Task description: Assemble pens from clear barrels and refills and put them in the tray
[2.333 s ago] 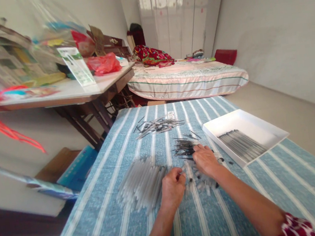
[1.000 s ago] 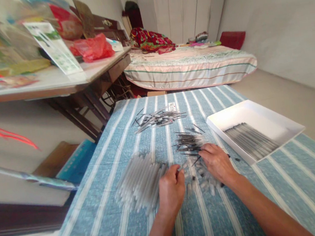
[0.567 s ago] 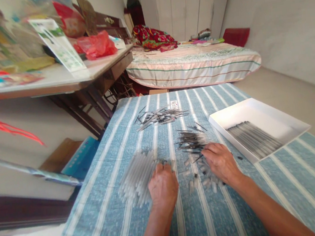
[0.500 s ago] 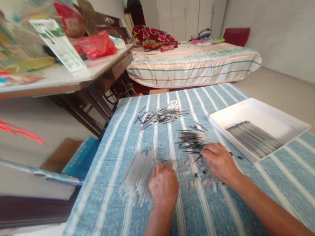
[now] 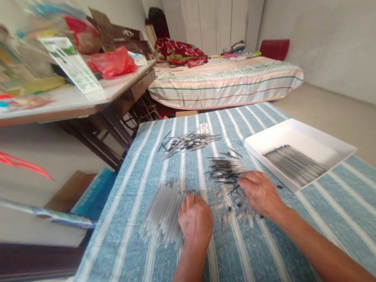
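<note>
My left hand [image 5: 195,220] rests knuckles-up at the right edge of a heap of pale grey tubes [image 5: 164,210], its fingers curled down into them; what they hold is hidden. My right hand [image 5: 260,192] lies over a scatter of small grey caps [image 5: 233,213], fingers bent, and a thin dark rod sticks out from its fingertips. Just beyond it lies a pile of thin black rods [image 5: 224,169]. All of this sits on a blue striped cloth [image 5: 145,265].
A white tray [image 5: 314,141] with a row of dark finished pieces stands to the right. Another pile of grey and black parts [image 5: 188,142] lies farther back. A cluttered table [image 5: 76,97] stands at the left, a bed [image 5: 225,79] behind.
My left hand has moved left from the caps onto the edge of the tube heap and curled its fingers down. My right hand has stayed over the caps beside the black rods.
</note>
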